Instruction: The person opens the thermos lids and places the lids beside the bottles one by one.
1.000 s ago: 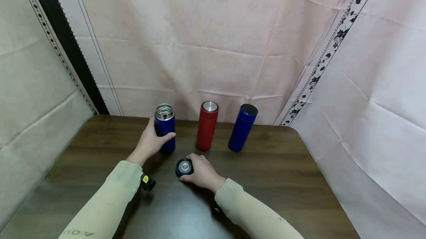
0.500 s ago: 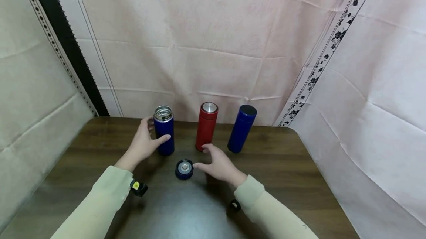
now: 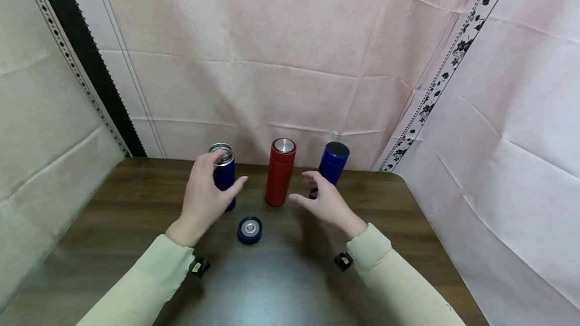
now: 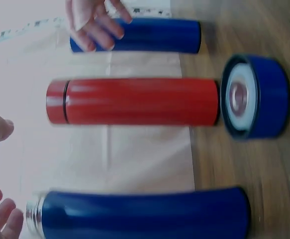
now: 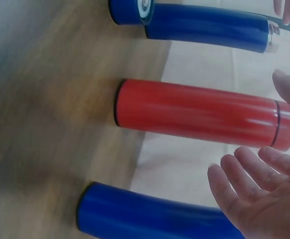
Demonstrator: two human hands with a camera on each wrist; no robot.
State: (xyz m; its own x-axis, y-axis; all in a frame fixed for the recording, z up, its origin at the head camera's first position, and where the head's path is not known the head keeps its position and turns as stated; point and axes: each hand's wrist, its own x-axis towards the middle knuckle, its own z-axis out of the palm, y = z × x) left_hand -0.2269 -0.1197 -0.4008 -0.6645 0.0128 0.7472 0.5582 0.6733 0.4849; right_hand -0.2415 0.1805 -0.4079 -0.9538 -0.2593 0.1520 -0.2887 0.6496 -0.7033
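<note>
On the left stands a blue thermos (image 3: 224,176) without its lid, its steel neck (image 4: 34,214) bare. My left hand (image 3: 204,197) is in front of it with fingers spread, and the left wrist view shows the hand apart from it. Upside down on the table lies the blue lid (image 3: 249,231), its inner side up. A red thermos (image 3: 280,177) with a steel-topped lid stands upright in the middle. My right hand (image 3: 330,202) is in the air between the red thermos and a capped blue thermos (image 3: 335,162), fingers loosely bent, holding nothing; it hides the lower part of that thermos.
The wooden table (image 3: 254,285) has rounded far corners. Pale cloth (image 3: 281,64) hangs behind it and along both sides, with a floral strip (image 3: 426,109) at the right. A small black device (image 3: 344,261) is worn on the right wrist.
My right hand has let go of the lid and moved right and away, up towards the capped blue thermos. My left hand has released the lidless thermos and risen in front of it.
</note>
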